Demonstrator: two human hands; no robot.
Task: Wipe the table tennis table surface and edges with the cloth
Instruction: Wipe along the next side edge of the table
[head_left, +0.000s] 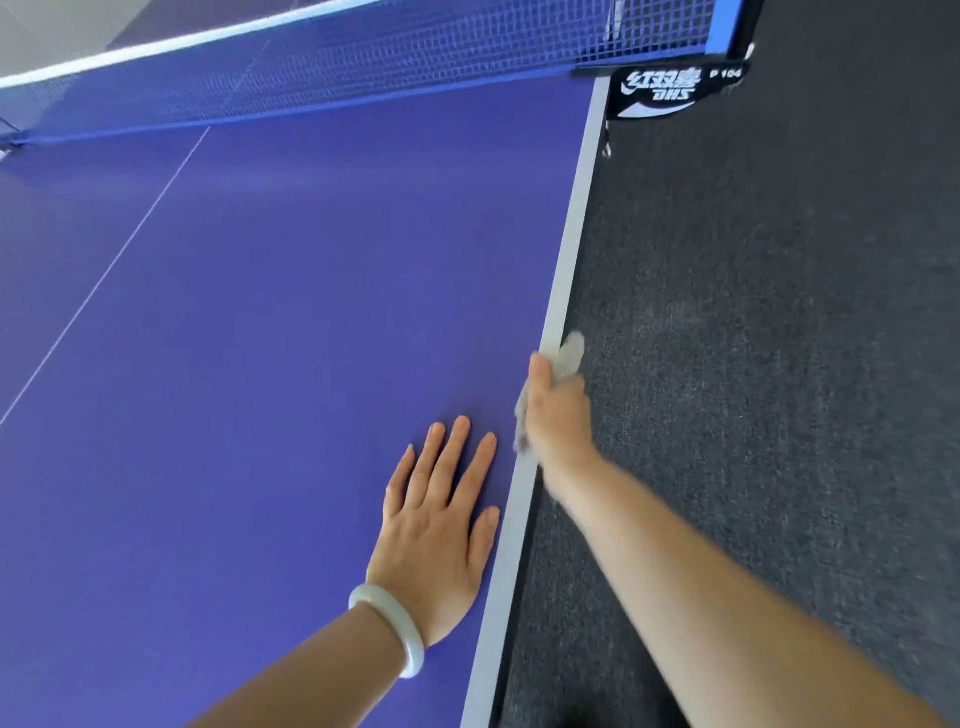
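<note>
R hand (558, 415) holds the cloth (569, 353) at the side edge (566, 249) of the blue surface (260, 364).

A thin white line (104, 275) runs up the surface on the left, & the blue net (363, 62) goes across the top. L hand (436, 519) lies flat on the surface w/ fingers straight & spread, holding nothing, just beside the pale edge strip. A white bangle (395, 623) sits on that wrist. R hand is on the edge strip, thumb on top, fingers curled round the gray cloth. Bits of cloth stick out in front of & behind the hand, a bit blurry. Far up the edge is the black net clamp (660, 93) w/ white letters. Dark gray carpet (779, 364) fills the right side.
</note>
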